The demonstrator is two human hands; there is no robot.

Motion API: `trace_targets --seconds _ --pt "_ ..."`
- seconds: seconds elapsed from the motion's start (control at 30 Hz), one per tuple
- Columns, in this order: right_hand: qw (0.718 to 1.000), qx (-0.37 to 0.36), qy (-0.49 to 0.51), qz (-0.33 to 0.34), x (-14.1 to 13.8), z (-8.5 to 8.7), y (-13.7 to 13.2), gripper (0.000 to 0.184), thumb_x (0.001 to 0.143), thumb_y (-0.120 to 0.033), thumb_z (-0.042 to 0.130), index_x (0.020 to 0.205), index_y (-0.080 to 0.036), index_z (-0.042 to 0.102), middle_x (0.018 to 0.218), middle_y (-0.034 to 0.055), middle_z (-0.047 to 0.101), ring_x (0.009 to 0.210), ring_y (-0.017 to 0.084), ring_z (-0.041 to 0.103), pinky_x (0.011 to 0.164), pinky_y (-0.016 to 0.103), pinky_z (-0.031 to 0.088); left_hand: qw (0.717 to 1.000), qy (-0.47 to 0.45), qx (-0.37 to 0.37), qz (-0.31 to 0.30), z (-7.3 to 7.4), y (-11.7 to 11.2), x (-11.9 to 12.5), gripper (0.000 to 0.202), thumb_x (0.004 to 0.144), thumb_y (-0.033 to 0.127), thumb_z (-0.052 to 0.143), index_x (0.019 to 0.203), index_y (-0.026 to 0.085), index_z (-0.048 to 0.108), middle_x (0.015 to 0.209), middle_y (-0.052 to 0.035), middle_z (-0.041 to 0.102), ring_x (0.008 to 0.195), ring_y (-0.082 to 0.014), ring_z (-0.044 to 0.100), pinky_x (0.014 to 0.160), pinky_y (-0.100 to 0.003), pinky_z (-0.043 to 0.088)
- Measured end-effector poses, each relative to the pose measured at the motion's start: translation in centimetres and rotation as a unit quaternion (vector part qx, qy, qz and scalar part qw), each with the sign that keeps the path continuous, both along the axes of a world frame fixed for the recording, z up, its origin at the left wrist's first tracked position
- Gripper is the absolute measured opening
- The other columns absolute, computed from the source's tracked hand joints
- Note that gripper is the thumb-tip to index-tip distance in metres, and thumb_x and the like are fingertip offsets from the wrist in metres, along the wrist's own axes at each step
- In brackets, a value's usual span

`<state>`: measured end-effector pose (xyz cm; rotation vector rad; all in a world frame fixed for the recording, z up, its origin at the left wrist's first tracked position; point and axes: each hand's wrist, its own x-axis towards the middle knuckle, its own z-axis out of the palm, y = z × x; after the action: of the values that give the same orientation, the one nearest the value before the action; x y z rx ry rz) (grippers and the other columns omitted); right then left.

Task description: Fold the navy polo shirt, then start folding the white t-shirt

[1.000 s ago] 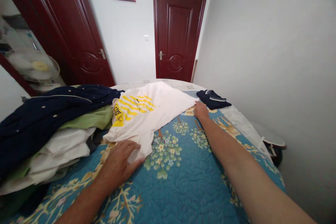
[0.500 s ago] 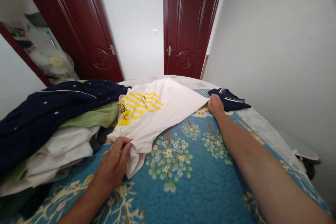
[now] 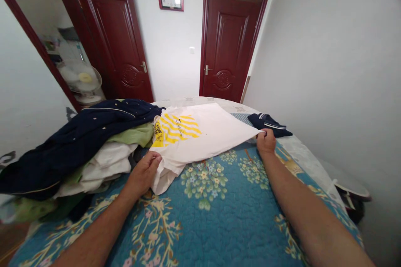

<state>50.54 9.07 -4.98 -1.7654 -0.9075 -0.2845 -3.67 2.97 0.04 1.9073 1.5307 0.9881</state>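
Observation:
A white T-shirt point(image 3: 216, 129) with a yellow striped print is stretched sideways over the blue flowered bed cover point(image 3: 232, 204). My left hand point(image 3: 145, 173) pinches its near left part, close to the shoulder, where a sleeve hangs down in folds. At the right, my right hand point(image 3: 266, 142) grips the shirt's hem corner, pulled to a point. Just behind that hand lies a folded navy garment point(image 3: 269, 125) with white stripes. The shirt's far left edge rests against the clothes pile.
A heap of clothes lies at the left, with a navy patterned garment point(image 3: 90, 133) on top, then a green one point(image 3: 134, 134) and a white one point(image 3: 109, 158). Behind stand two dark red doors point(image 3: 233, 41) and a fan point(image 3: 83, 77). A wall point(image 3: 328, 62) runs along the right.
The camera view has tilted up and shifted left. Both hands keep hold of the T-shirt, which now looks pulled tauter, its right corner drawn a little farther right and nearer.

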Motion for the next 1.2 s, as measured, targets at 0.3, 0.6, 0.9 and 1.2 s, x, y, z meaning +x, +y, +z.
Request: trace_targets --seconds 0.3,0.6,0.9,1.2 --pt "0.998 0.037 0.041 -0.041 0.5 0.1 -11.9 0.036 0.083 -0.037 0.043 0.099 -0.019 0.070 0.093 0.0079 0.068 0.088 0.026 0.057 0.084 0.038 0.044 0.960 0.083 -0.140 -0.227 4.0 -3.5 -1.5 0.040 0.091 0.059 0.055 0.086 0.020 0.065 0.081 -0.0005 0.062 0.080 -0.0190 0.053 0.071 -0.028 0.040" --pt "0.996 0.058 0.024 -0.058 -0.2 2.3 -21.4 0.026 0.078 -0.036 0.044 0.084 -0.021 0.065 0.083 0.0062 0.066 0.085 0.027 0.061 0.078 0.036 0.047 0.909 0.078 -0.248 -0.325 4.5 -8.6 -3.4 0.040 0.082 0.062 0.070 0.094 0.024 0.076 0.085 -0.0012 0.071 0.079 -0.0199 0.061 0.065 -0.025 0.045" --pt "0.978 -0.135 -0.025 -0.158 2.4 0.5 -24.3 0.042 0.086 -0.033 0.040 0.098 -0.017 0.078 0.098 0.0179 0.075 0.091 0.035 0.065 0.078 0.044 0.048 0.937 -0.026 -0.240 -0.252 5.3 -8.7 -4.3 0.046 0.076 0.062 0.075 0.101 0.023 0.076 0.083 -0.0024 0.072 0.068 -0.0177 0.062 0.057 -0.024 0.044" --pt "0.950 -0.267 0.030 -0.162 4.9 -1.1 -23.8 0.060 0.093 -0.035 0.032 0.122 -0.011 0.079 0.115 0.0266 0.074 0.113 0.042 0.070 0.084 0.047 0.052 0.979 0.101 -0.164 0.063 1.1 -3.4 -3.8 0.017 0.083 0.036 0.065 0.080 0.020 0.065 0.055 -0.0021 0.062 0.055 -0.0196 0.061 0.055 -0.028 0.042"
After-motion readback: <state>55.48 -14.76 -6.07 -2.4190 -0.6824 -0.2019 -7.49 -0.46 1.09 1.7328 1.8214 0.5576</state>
